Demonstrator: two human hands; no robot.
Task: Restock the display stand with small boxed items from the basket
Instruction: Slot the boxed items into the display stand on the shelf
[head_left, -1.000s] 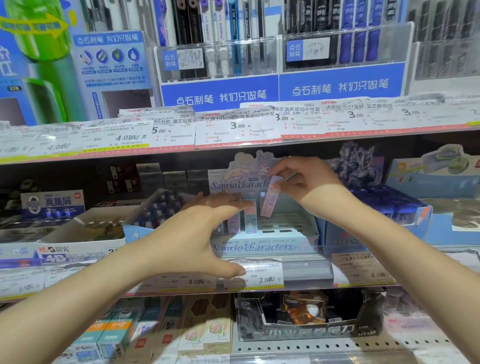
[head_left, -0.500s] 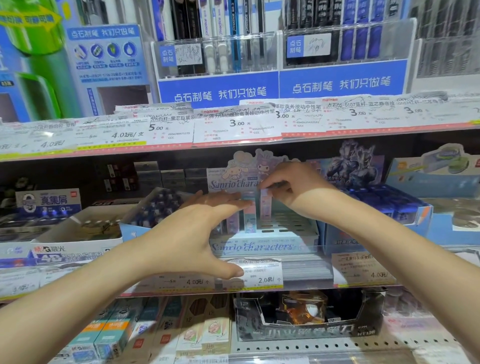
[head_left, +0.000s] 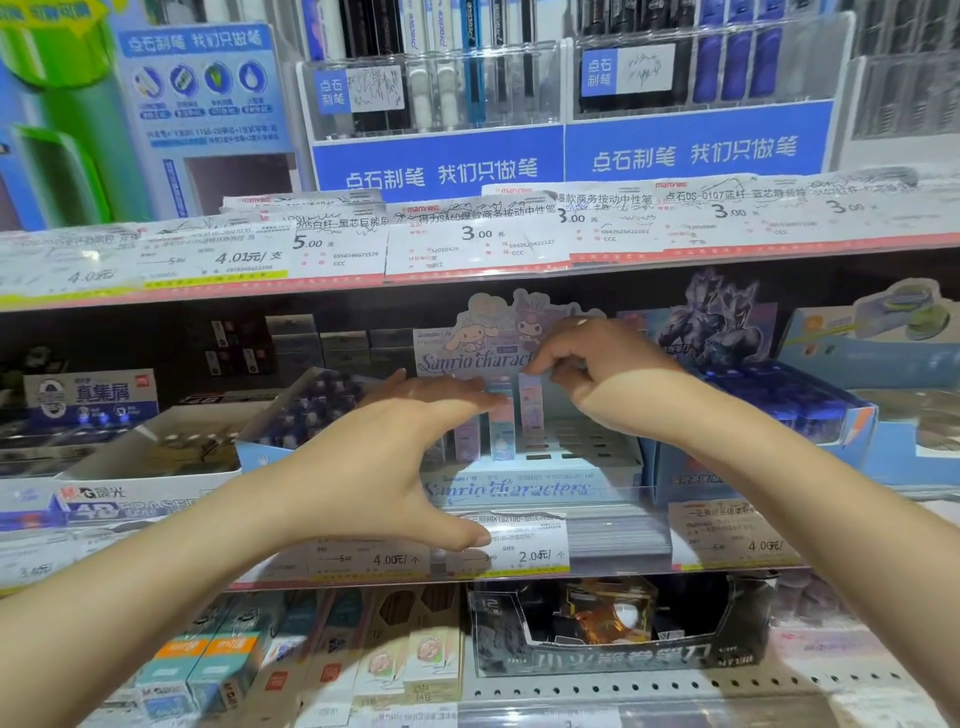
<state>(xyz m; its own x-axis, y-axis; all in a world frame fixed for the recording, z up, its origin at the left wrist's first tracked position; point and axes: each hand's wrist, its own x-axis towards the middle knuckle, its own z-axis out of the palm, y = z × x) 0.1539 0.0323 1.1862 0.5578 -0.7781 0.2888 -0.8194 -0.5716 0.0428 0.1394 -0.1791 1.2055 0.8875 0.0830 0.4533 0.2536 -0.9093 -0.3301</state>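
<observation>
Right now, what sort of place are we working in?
Most likely a stationery shop aisle: price tags line the shelf edge, pens stand in clear holders above, and a Sanrio display stand holds small boxed items.

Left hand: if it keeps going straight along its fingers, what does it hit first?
Likely the small box at the left hand's fingertips, standing upright in the display stand; depth is unclear.

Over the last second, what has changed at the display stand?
The right hand brought its small box down from a tilt above the display stand to upright in a slot, right of the boxes already standing; its fingers still pinch the top. The left hand stayed spread against the standing boxes, thumb by the price tag. The stand has not shifted.
</observation>
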